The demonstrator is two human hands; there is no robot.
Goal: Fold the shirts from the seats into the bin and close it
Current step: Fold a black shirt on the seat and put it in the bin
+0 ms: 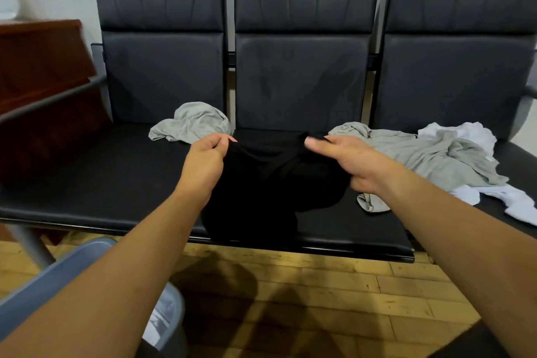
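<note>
Row of three black seats (87, 177) against a pale wall, wooden floor (348, 285) in front.

Black shirt (261, 192) is over the middle seat, stretched between both hands. Its top edge is raised off the cushion. The body sags below the hands, and the lower part drapes over the seat's front edge.

Left hand (207, 160): fingers curled, thumb pressed against them, pinching the shirt's top edge at its left end. The cloth falls away to the right of and below this hand.

Right hand (348, 166): thumb and forefinger pinch the top edge at its right end. The lower fingers are blurred, so their position cannot be told. The cloth lies to the left of and below this hand.

Small grey shirt (193, 122) is crumpled at the back of the left seat, just beyond the left hand and apart from it.

Large grey shirt (430, 154) sprawls across the right seat, just behind the right wrist. It lies partly over a white shirt (465, 132).

Bin (171, 317) stands on the floor at lower left, mostly hidden under the left forearm, with white cloth visible inside. It is well apart from the black shirt.

Brown wooden cabinet (43, 67) stands at far left.
</note>
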